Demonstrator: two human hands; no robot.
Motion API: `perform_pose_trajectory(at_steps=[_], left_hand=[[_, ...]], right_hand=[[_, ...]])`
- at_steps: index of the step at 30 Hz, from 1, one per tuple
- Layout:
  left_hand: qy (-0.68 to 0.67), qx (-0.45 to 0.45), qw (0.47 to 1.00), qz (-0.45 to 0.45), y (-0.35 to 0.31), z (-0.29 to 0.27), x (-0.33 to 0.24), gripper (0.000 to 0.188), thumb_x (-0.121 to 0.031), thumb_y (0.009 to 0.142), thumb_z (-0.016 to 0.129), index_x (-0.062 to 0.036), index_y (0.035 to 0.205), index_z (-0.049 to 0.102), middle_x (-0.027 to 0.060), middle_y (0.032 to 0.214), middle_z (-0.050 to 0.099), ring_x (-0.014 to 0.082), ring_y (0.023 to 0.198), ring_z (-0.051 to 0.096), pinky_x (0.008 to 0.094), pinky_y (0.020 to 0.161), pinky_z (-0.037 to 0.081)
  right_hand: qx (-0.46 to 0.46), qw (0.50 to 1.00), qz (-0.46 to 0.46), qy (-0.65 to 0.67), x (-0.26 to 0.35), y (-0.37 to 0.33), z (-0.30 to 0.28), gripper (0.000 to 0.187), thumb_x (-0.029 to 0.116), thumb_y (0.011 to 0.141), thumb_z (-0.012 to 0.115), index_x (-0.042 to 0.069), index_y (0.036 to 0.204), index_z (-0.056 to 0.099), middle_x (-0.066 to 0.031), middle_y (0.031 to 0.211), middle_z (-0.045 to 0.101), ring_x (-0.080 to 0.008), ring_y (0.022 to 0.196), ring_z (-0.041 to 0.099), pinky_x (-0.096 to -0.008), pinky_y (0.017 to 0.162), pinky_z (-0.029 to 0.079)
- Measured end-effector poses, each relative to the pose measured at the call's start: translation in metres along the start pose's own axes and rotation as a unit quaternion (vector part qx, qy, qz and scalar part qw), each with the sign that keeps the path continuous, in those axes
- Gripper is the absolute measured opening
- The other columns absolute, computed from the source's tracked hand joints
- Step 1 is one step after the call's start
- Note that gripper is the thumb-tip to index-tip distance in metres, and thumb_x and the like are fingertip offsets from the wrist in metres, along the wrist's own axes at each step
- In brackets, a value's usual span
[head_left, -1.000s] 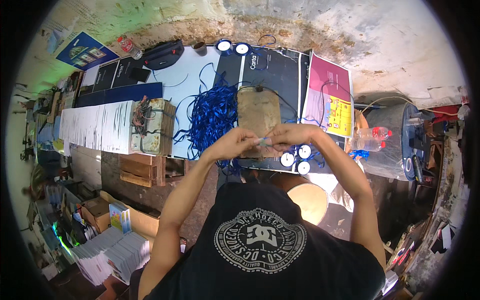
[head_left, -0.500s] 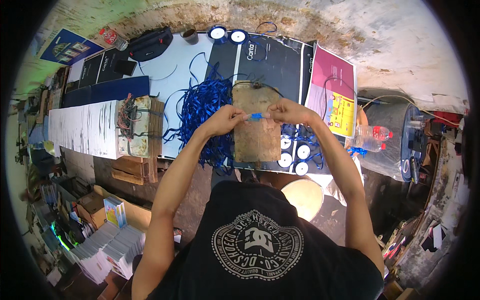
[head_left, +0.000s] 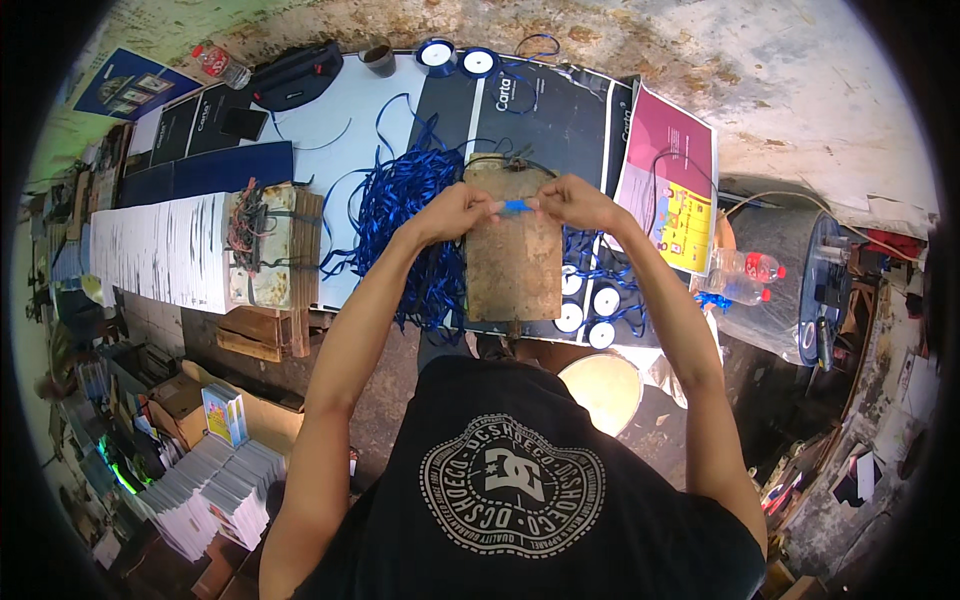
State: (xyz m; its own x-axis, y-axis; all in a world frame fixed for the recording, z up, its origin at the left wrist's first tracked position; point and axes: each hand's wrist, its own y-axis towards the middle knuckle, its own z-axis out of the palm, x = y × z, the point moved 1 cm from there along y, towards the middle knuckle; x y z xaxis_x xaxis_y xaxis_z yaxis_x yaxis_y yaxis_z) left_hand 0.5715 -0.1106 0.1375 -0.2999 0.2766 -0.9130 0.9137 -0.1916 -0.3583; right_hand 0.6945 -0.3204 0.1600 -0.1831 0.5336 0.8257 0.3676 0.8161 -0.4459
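Clamping fingers (head_left: 487,203) on a blue strip (head_left: 516,206), left hand (head_left: 455,213) and right hand (head_left: 578,204) hover near the worn board's far edge (head_left: 500,162).

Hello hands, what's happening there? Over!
Left hand and right hand pinch small blue strip. Strip over brown board. Blue ribbon heap left, seemingly not blocking.

A stained, patchy wall (head_left: 780,120) rises behind the desk (head_left: 365,105); greenish light (head_left: 95,50) tints its left; the floor (head_left: 388,395) is dark.

Strip (head_left: 515,206): over board (head_left: 515,270) | ribbon heap (head_left: 402,190): left of board | four spools (head_left: 604,297): right of board
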Motion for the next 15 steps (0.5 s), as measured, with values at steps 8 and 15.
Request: perform_pose_trajectory(at_steps=[8,15], left_hand=[[-0.010,0.007,0.999,-0.035,0.007,-0.004,-0.002,0.035,-0.033,0.093,0.058,-0.0033,0.075,0.064,-0.0083,0.056,0.038,0.0047,0.053,0.030,0.0242,0.048,0.023],[-0.016,0.007,0.999,-0.032,0.010,-0.006,0.002,0.035,-0.034,0.093,0.057,-0.0036,0.076,0.065,-0.0082,0.056,0.038,0.0049,0.052,0.029,0.0247,0.047,0.022]], right_hand=[[-0.013,0.999,0.024,0.024,-0.006,0.006,-0.003,0.033,0.026,0.090,0.059,0.000,0.069,0.060,0.0014,0.053,0.041,-0.0076,0.052,0.036,-0.0293,0.047,0.030],[-0.022,0.999,-0.021,0.011,-0.017,0.013,-0.001,0.026,0.020,0.088,0.057,0.000,0.072,0.061,0.0017,0.054,0.042,-0.0071,0.052,0.037,-0.0287,0.046,0.031]])
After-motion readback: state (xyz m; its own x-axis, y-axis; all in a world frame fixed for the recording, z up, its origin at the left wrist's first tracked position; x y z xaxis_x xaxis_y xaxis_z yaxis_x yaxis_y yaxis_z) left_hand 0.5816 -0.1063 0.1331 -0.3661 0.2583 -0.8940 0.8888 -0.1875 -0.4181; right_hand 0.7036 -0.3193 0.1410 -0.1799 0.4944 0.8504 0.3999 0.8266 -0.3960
